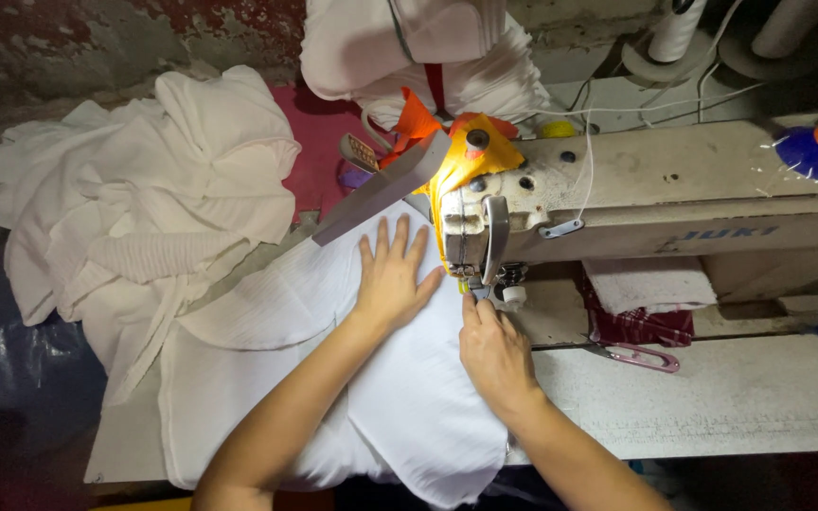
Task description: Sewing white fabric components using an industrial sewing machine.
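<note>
Hands (392, 279) flat on white cloth (409, 388), L+R.

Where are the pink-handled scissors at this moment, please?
In the head view, the pink-handled scissors lie on the machine table, right of the right hand and just below the red checked cloth.

A white, finely ribbed cloth (409, 397) lies spread flat on the tabletop (731, 397), its near edge hanging over the front. Its far right edge runs under the head of a worn cream sewing machine (636, 189) wrapped in orange-yellow plastic.
</note>
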